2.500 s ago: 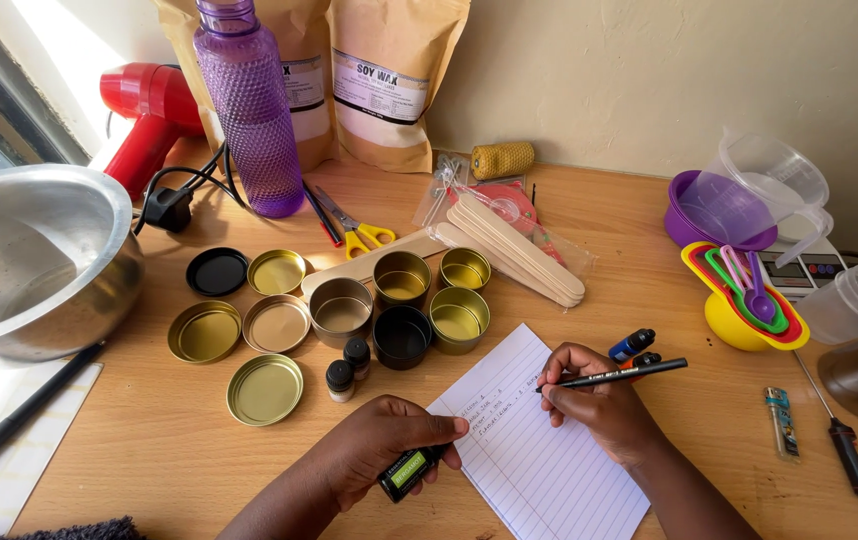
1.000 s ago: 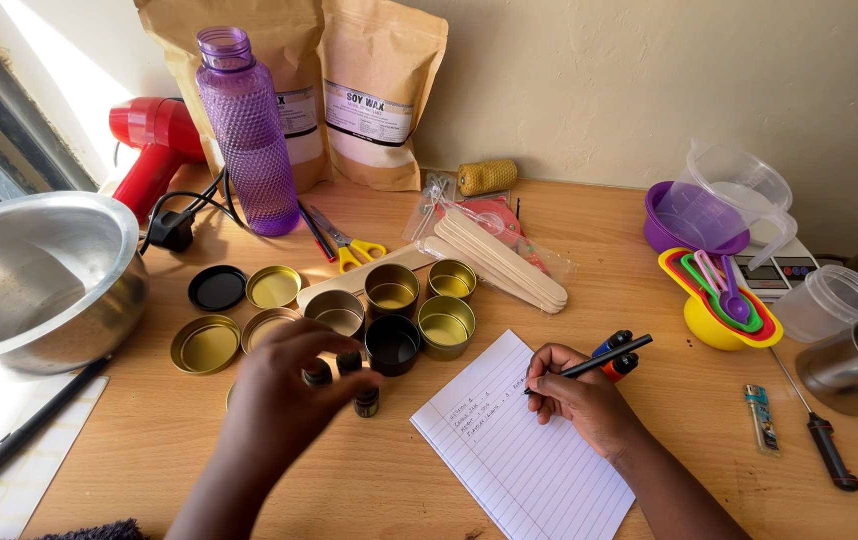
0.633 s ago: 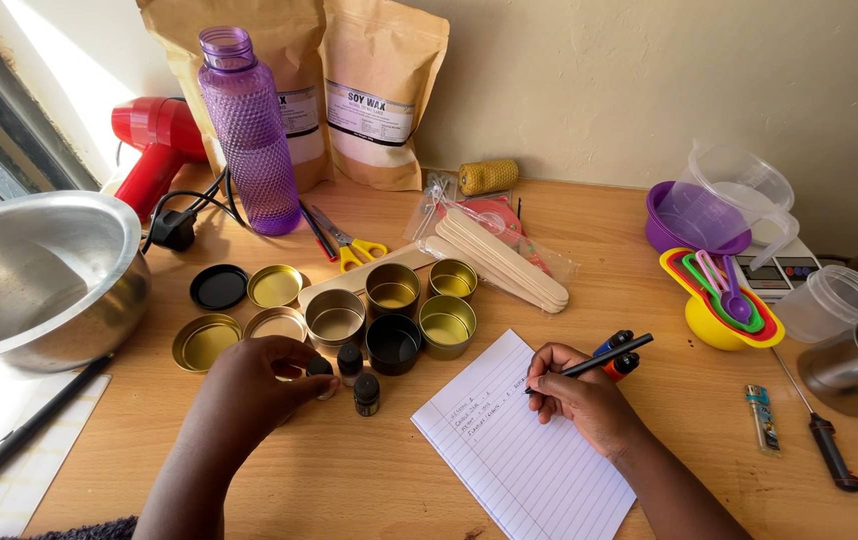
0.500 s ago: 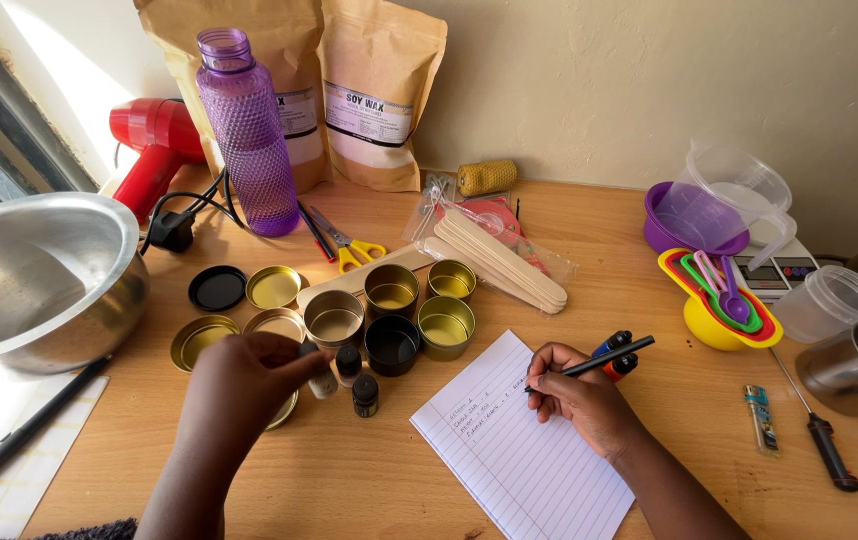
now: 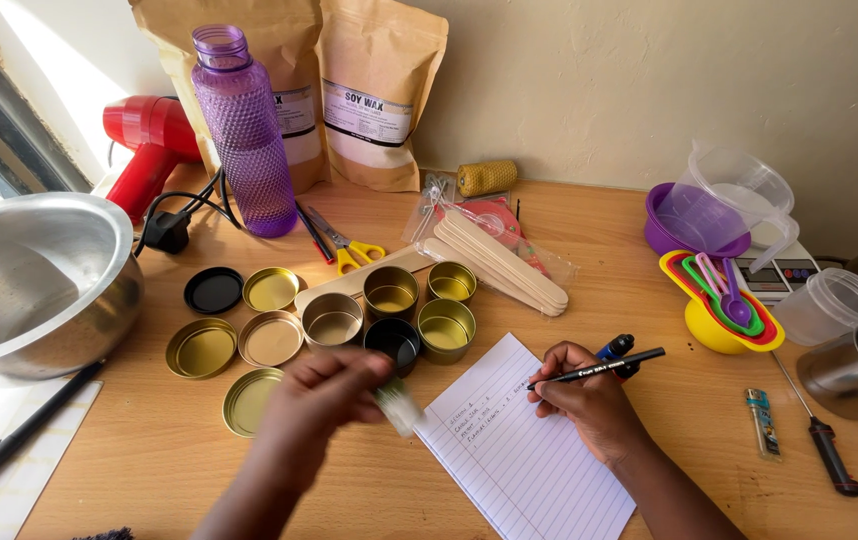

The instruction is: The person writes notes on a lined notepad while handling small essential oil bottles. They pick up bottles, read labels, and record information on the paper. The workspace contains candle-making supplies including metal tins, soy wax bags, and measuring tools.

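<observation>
My left hand (image 5: 324,400) is blurred by motion in front of the tins and grips a small bottle (image 5: 397,408), also blurred, just left of the lined paper sheet (image 5: 524,455). My right hand (image 5: 589,405) rests on that sheet and holds a black pen (image 5: 599,368) over a few written lines. A blue-capped marker (image 5: 617,347) lies just behind the right hand. Several open round metal tins (image 5: 391,292) stand behind my left hand, and their gold lids (image 5: 203,348) and one black lid (image 5: 214,290) lie to the left.
A big steel bowl (image 5: 19,280) sits at the left edge. At the back are a purple bottle (image 5: 244,120), two brown pouches (image 5: 379,90), a red hair dryer (image 5: 149,150), scissors (image 5: 344,245) and wooden sticks (image 5: 499,262). Measuring cups (image 5: 719,300), a scale (image 5: 779,275), a lighter (image 5: 761,422) and a screwdriver (image 5: 821,440) lie right.
My left hand left the paper, reached to the small bottles by the tins, closed on one and now swings it toward the paper. The right hand and pen stayed put.
</observation>
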